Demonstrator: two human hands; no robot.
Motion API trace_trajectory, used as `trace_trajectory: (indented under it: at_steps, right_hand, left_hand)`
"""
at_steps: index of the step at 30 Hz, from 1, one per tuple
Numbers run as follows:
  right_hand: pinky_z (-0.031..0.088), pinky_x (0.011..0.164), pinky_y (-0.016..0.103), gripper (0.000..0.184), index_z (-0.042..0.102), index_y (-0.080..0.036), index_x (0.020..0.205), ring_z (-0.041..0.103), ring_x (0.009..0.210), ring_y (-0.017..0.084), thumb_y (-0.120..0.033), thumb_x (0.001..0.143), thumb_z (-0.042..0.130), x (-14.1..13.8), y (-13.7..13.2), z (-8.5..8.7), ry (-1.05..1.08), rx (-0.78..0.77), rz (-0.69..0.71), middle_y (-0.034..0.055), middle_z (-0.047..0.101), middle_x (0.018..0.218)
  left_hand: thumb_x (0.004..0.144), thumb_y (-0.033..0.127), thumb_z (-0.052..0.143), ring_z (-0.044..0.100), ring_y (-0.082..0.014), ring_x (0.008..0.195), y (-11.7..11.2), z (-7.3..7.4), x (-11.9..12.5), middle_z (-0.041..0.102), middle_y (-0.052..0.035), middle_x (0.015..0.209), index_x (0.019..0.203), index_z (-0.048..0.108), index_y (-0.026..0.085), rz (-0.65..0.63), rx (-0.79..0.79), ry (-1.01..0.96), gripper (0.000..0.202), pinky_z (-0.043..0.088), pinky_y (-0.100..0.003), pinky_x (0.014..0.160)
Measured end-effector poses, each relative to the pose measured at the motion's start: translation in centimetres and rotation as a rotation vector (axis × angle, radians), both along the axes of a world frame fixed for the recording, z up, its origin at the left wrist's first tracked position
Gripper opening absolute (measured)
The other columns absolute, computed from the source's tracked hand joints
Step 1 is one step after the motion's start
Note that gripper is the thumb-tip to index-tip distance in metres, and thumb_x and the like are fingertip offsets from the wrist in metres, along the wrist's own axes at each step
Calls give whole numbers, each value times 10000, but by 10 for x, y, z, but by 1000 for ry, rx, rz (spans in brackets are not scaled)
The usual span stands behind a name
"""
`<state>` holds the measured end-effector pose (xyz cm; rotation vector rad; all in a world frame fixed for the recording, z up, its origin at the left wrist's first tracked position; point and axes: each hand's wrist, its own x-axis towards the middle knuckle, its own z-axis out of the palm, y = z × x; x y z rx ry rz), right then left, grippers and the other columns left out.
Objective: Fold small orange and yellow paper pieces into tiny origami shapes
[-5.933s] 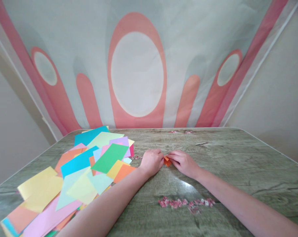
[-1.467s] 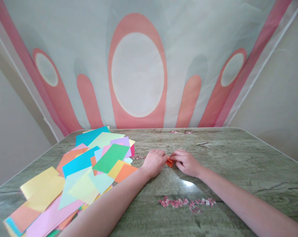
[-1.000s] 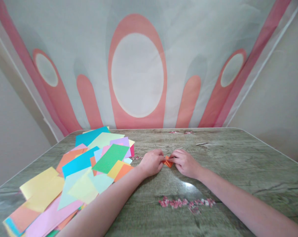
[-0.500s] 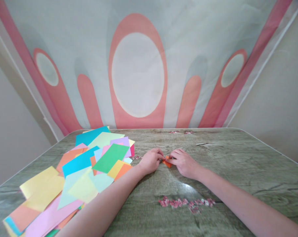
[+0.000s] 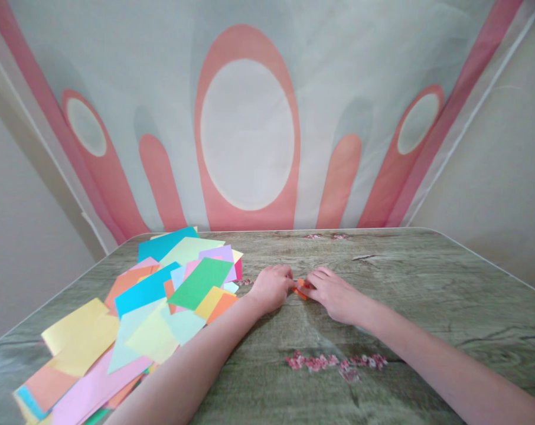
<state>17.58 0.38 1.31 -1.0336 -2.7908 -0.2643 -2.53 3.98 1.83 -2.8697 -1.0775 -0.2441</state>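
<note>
A small folded piece of orange paper (image 5: 302, 290) lies on the table top between my two hands. My left hand (image 5: 273, 288) grips its left side, fingers curled and pressed together. On the right side, the thumb and fingers of my right hand (image 5: 332, 292) close on the same paper. Much of the orange paper is hidden behind the fingertips, so its exact folded shape cannot be made out.
Many loose coloured paper sheets (image 5: 147, 316) overlap in a spread pile on the left, partly under my left forearm. The wood-grain table (image 5: 427, 283) has printed pink blossoms (image 5: 325, 361). A pink-and-grey patterned backdrop (image 5: 245, 218) rises behind its far edge.
The fingers have shifted slightly on the orange paper, and its visible part looks narrower. Both hands stay in nearly the same place.
</note>
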Motion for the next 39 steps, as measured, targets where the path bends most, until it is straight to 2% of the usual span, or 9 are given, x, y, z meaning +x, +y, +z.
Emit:
trace_trajectory:
  at_steps: [5,12,24,34,36,39]
  right_hand:
    - [288,882,389,364,558,-204,1150,456,929,211,-113,817,441,3,-6,4,-23,-61,-8,95,547,897]
    - [311,873,369,526,537,-271,1185,453,1014,231,-47,711,498,4,-15,9,-13,-143,-82,112,546,1054]
    - [267,957,436,723,438,-321,1271,376,1197,267,7,629,499,15,-17,9,-27,-275,-101,101,425,1318]
    - [258,994,400,656,513,-335,1209,365,1220,244,-4,643,488,22,-18,28,-17,-469,-56,43,410,1341]
    - [277,989,378,596,554,-336,1167,395,1199,232,-15,669,480,25,-14,27,45,-500,-33,18,427,1331]
    - [362,917,314,464,641,-318,1045,515,1066,189,-43,735,432,26,-4,21,179,-561,-5,-2,541,1216]
  left_hand:
    - [810,202,492,526,-162,845,-2,1,1,568,-23,918,912,661,295,0,15,31,218,395,-268,743]
    - [801,210,506,525,-174,827,-1,1,0,571,-13,925,908,658,311,-15,24,32,212,397,-286,717]
    - [817,216,482,522,-180,845,-4,2,3,571,-27,930,921,659,306,-11,17,45,224,390,-288,715]
    - [819,206,475,527,-193,859,-6,0,4,579,-28,931,932,645,281,-38,31,39,218,399,-304,724]
    - [816,194,472,528,-187,862,-7,-2,4,581,-29,929,919,642,258,-46,31,22,209,403,-304,745]
    - [806,172,467,529,-184,875,-10,-4,5,585,-43,910,908,631,216,-63,36,14,198,409,-301,777]
